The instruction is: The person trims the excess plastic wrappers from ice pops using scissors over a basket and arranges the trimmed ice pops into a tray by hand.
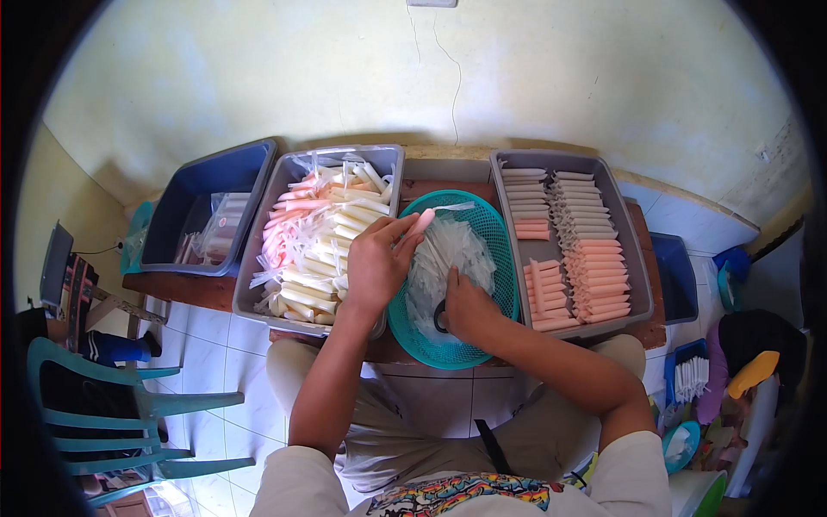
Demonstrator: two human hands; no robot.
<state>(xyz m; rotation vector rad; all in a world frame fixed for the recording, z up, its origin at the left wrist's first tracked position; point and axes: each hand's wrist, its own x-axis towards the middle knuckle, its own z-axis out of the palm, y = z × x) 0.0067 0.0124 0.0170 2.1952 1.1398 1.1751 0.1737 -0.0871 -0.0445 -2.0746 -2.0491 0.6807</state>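
My left hand [377, 263] pinches a pink filled plastic tube [421, 224], whose clear loose end points right over the basket. My right hand [469, 308] is closed around scissors [440, 316]; a black handle loop shows below the fingers, and the blades are hard to make out. Both hands are above a green mesh basket [508, 297] holding a heap of clear plastic scraps [469, 250]. Left of it, a grey tub [250, 293] is piled with pink and cream tubes [306, 289] with loose plastic ends. In the right grey tub [508, 162], trimmed tubes [600, 276] lie in stacked rows.
A dark blue tub [172, 250] with packed bags stands at far left on the wooden table [211, 289]. A green plastic chair [103, 414] is at lower left. Blue bins [674, 276] and cloths [754, 375] are on the right. A cracked wall [431, 86] rises behind.
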